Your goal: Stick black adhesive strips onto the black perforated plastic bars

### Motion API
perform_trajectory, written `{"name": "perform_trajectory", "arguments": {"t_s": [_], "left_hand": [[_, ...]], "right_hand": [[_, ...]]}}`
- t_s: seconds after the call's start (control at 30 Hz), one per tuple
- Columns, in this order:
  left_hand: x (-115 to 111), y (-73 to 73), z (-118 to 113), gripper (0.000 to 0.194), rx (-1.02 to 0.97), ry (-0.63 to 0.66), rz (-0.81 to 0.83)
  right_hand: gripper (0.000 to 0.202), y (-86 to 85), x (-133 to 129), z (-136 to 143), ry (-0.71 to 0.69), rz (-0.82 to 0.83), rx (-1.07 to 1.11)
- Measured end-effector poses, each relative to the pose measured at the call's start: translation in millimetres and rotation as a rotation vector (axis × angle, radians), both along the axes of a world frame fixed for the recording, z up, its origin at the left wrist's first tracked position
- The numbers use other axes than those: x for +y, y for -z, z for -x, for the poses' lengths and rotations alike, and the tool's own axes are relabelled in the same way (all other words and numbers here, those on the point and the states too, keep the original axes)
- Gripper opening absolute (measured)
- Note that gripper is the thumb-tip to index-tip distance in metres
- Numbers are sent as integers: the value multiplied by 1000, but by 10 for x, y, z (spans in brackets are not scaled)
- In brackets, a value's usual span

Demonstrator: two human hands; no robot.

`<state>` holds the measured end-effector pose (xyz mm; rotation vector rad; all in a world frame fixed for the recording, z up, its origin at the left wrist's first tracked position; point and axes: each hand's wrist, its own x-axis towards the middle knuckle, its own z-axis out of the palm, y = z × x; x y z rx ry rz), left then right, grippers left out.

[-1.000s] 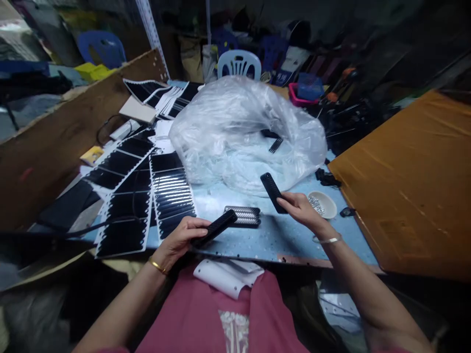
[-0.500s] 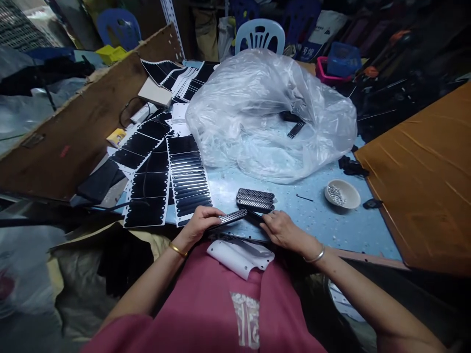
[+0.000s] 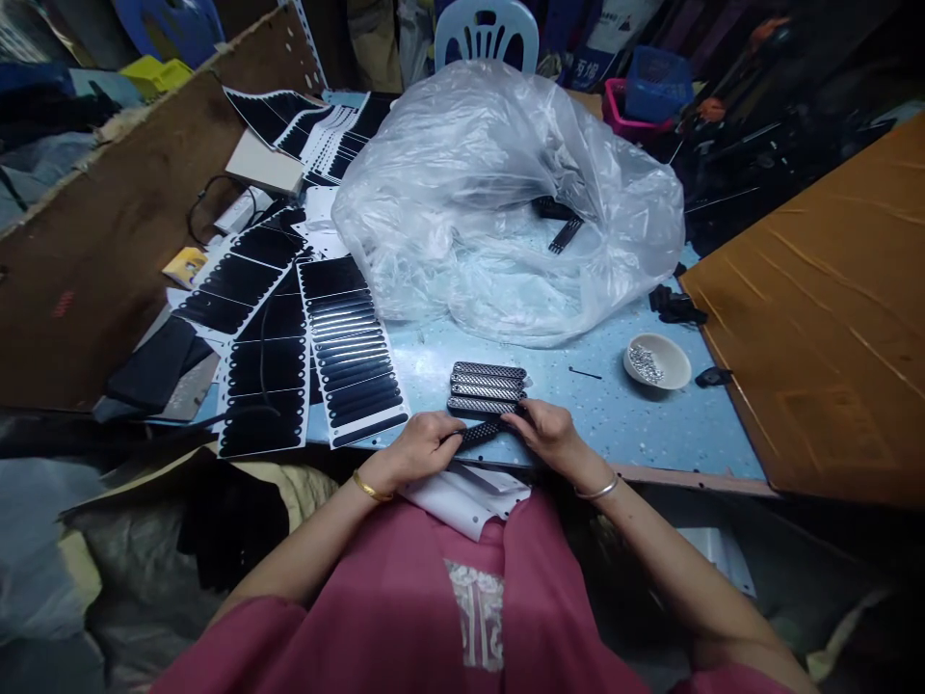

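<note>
A black patterned strip (image 3: 481,433) is held between my two hands, close to the table's front edge. My left hand (image 3: 426,443) is closed on its left end, thumb on top. Around the right end, the fingers of my right hand (image 3: 545,432) are pinched. Just beyond the strip lies a small stack of similar black patterned strips (image 3: 488,387), side by side on the blue table. On my lap rests a white sheet with small holes (image 3: 462,501).
A large clear plastic bag (image 3: 462,193) covers the table's middle. Sheets of black strips (image 3: 354,357) lie on the left. A white bowl of small metal pieces (image 3: 656,361) and a thin black rod (image 3: 585,373) are on the right, beside an orange-brown panel (image 3: 816,328).
Both hands have come closer together. The strip in my left hand has turned to show a dark perforated face, and another strip now lies at the front of the stack. The view has shifted.
</note>
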<state>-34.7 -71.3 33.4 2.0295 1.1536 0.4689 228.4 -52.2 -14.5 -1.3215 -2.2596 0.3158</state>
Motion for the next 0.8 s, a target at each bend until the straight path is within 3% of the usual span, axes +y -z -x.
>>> {"name": "perform_trajectory", "arguments": {"t_s": [0.2,0.37,0.5,0.6,0.7,0.8], "left_hand": [[18,257,-42,29,208,-98,-367],[78,417,-23,40,289,-207,-490],[115,428,18,49,317,-352,-430],[65,413,89,49,227,-435,-282],[4,427,136,51,102,-429,-103],[20,440,108,54,53,-411,-39]], "right_hand": [[22,3,-196,-36,174,-56,158],[19,7,-341,10,170,47,196],[22,57,-351,157,158,62,239],[20,121,-342,257,174,61,237],[16,187,-331,310,219,45,225],[16,229,-313,312,292,27,246]]}}
